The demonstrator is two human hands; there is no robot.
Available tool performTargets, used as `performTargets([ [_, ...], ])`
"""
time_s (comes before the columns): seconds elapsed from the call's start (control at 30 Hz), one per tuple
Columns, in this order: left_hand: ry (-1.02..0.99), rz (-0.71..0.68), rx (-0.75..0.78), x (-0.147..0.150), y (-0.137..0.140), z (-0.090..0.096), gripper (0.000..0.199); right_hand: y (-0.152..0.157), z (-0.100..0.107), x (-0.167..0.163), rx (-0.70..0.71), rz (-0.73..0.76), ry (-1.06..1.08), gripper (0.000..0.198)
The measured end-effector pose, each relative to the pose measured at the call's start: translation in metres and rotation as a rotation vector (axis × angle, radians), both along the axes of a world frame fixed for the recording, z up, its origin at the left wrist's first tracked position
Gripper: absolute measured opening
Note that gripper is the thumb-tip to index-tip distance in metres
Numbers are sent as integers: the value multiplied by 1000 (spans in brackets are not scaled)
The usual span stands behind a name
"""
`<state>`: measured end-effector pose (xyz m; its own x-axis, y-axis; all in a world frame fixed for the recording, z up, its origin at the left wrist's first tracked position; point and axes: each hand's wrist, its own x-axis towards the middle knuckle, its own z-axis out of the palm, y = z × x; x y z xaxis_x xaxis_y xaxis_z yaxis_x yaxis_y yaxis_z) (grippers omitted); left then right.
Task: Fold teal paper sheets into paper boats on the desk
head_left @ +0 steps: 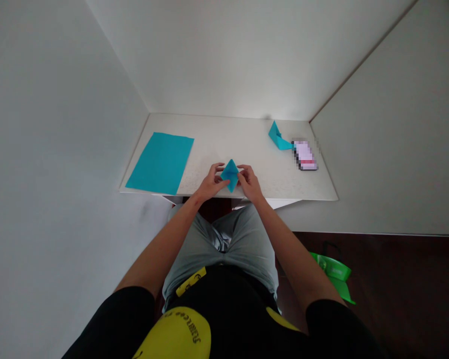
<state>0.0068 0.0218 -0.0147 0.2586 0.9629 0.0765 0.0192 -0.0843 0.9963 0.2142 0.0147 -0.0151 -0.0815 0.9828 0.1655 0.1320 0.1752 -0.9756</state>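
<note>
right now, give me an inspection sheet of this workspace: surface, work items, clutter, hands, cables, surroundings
surface: white table, faint specks toward its front edge
work items: folded paper, blue, diamond-shaped, between the hands; blue sheet flat at the left; blue folded boat at the back right
clutter: phone at the right, screen pixelated; whether the boat's tip touches it, cannot tell
hands: left hand and right hand hold the folded paper from either side
cables: nothing seen
surroundings: pale walls; dark floor; green visor low down beyond the right forearm
</note>
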Motion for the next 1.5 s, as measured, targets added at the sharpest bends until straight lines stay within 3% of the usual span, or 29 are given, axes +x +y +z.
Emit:
performTargets([
  [0.27, -73, 24, -17, -14, 9, 8, 33, 5, -1, 6, -29, -28, 61, 35],
  [0.4, -89, 10, -75, -14, 10, 5, 40, 5, -2, 8, -70, -33, 50, 39],
  [0.6, -71, 33, -67, -11, 15, -9, 75, 6, -6, 6, -30, -25, 5, 51],
  [0.7, -4, 29, -30, -10, 14, -6, 60, 8, -8, 4, -34, 13, 3, 58],
  [0.8, 88, 38, -11, -7, 11, 1, 45, 8, -8, 4, -55, 35, -72, 46],
  [1.07, 11, 152, -68, 0, 10, 11, 48, 9, -5, 4, -69, -52, -30, 53],
  [1.33, -246, 365, -137, -7, 17, -6, 58, 14, -3, 9, -43, -203, 202, 55],
  [1.5, -278, 435, -165, -5, 19, -10, 59, 13, -2, 10, -41, -213, 195, 53],
])
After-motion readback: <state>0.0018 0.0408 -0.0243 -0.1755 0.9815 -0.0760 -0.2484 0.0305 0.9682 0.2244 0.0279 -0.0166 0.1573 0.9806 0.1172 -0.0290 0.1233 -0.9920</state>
